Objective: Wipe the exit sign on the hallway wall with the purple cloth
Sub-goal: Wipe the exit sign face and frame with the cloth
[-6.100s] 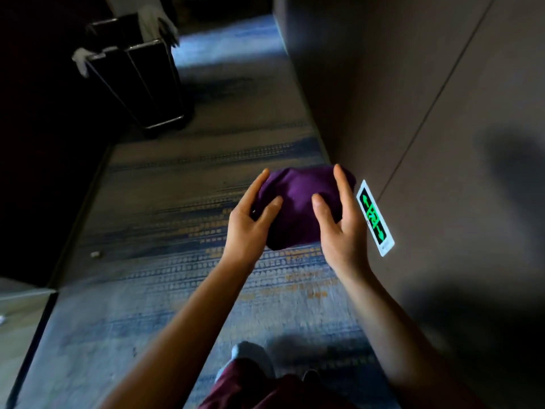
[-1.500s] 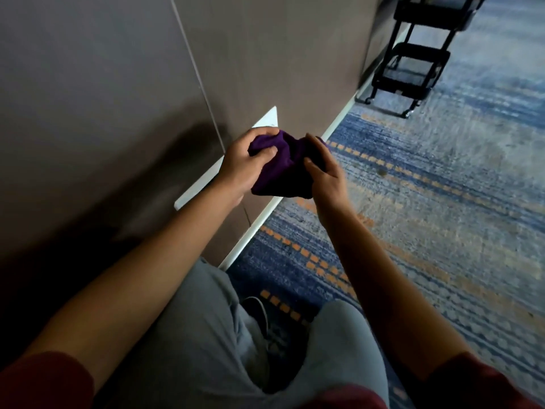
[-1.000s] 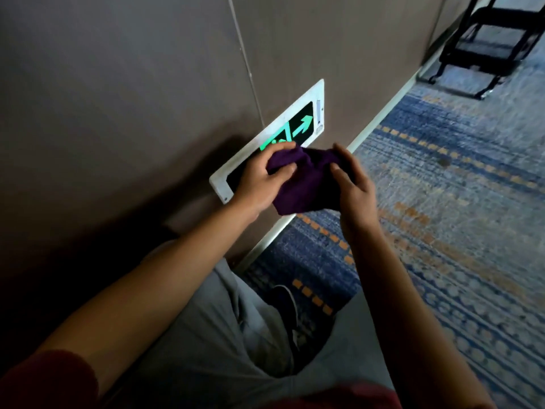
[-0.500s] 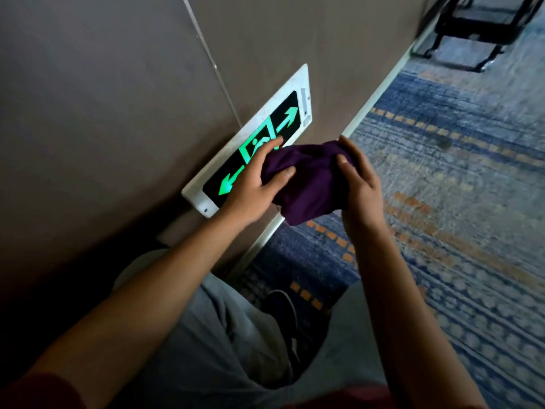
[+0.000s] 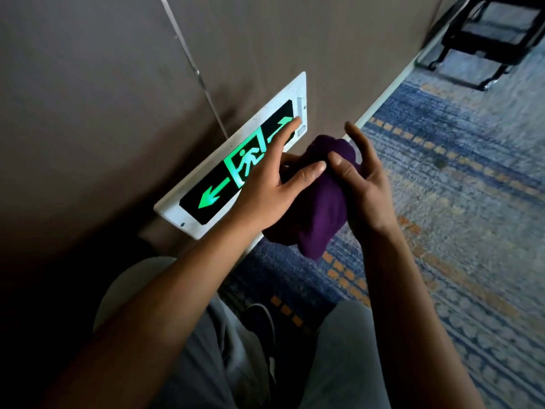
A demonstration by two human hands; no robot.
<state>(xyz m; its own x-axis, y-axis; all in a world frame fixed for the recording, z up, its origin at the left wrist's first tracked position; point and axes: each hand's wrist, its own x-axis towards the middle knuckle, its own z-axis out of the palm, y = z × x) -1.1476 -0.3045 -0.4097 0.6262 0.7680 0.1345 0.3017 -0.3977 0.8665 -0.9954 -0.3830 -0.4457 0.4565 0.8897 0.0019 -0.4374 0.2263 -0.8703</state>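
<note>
A person crouches beside a low exit sign (image 5: 236,163) set near the foot of a hallway wall (image 5: 88,84), a bunched purple cloth (image 5: 312,208) held between both hands just in front of the sign's right half. The crouch puts the sign within easy arm's reach, which is likely why the knees, in grey trousers (image 5: 224,364), fold up beneath the forearms.

The left hand (image 5: 274,184) lies with its fingers stretched out straight across the lit green panel, a fingertip near the right-pointing arrow, while its thumb presses against the cloth; whether those fingers touch the sign's face or only pass in front of it cannot be told. The right hand (image 5: 362,184) cups the cloth from the far side, thumb pressed into the fabric and fingers extended loosely behind it. The hold looks like a gathering or refolding grip, shaping the cloth into a pad rather than rubbing with it.

The cloth hangs clear of the sign, over the strip where the pale skirting meets the patterned blue and orange carpet (image 5: 442,231). The wiping itself seems not yet begun.

The sign's white frame shows faint marks, and its running-figure pictogram and left arrow glow uncovered. A black wheeled cart (image 5: 486,39) stands well apart, farther down the corridor.
</note>
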